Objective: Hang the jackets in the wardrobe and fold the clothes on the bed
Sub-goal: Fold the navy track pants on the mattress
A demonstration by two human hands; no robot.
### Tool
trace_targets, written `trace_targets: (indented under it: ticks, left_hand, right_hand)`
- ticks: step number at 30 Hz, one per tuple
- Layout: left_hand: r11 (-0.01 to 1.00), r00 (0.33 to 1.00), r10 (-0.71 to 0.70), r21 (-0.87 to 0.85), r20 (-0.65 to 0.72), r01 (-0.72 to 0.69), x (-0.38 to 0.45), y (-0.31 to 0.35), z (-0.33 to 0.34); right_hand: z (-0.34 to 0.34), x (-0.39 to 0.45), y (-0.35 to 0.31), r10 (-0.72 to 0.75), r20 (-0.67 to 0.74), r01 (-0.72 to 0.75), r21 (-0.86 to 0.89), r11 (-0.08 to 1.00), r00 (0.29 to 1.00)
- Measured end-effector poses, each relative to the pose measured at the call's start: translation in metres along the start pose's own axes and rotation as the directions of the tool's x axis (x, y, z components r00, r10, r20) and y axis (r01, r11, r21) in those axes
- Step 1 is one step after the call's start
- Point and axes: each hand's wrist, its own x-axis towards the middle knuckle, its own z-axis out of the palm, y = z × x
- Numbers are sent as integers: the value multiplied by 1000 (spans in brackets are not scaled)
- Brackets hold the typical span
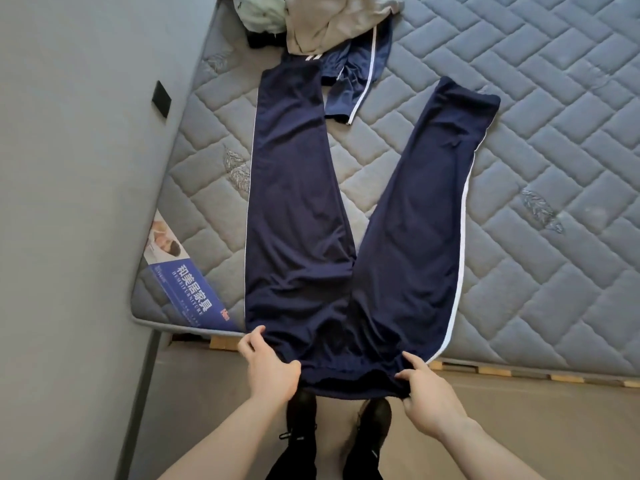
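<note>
Navy track trousers (349,216) spread flat on the mattress (540,168), legs apart

Left hand (268,367) and right hand (427,398) each pinch the waistband at the near edge; no fold made yet; a heap of clothes (329,26) at the far end remains unfolded; wardrobe not visible.

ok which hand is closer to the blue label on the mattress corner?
Left. The left hand grips the trousers' waistband just right of the blue label; the right hand grips the waistband's far end.
</note>
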Motion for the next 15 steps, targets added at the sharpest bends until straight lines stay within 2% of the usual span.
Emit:
trace_targets:
  ticks: [3, 5, 7, 9, 11, 15]
  left_hand:
    - [972, 985, -170, -165, -2, 168, 6, -15, 17]
    - [936, 958, -286, -203, 30, 286, 9, -26, 22]
    - [921, 939, -332, -184, 91, 343, 9, -32, 24]
    - [951, 965, -242, -174, 98, 256, 3, -35, 25]
    - [974, 992, -91, -201, 82, 106, -10, -31, 26]
    - [931, 978, 190, -331, 84, -152, -39, 6, 20]
  right_hand:
    - [21, 4, 7, 23, 26, -23, 23, 999, 999]
    - [29, 6, 12, 15, 36, -16, 36, 999, 999]
    - [32, 5, 17, 8, 44, -10, 41, 999, 999]
    - [34, 2, 20, -6, 53, 3, 50, 999, 999]
    - [34, -4, 27, -19, 50, 16, 66, 998, 999]
    - [28, -13, 42, -26, 13, 23, 140, 990, 1000]
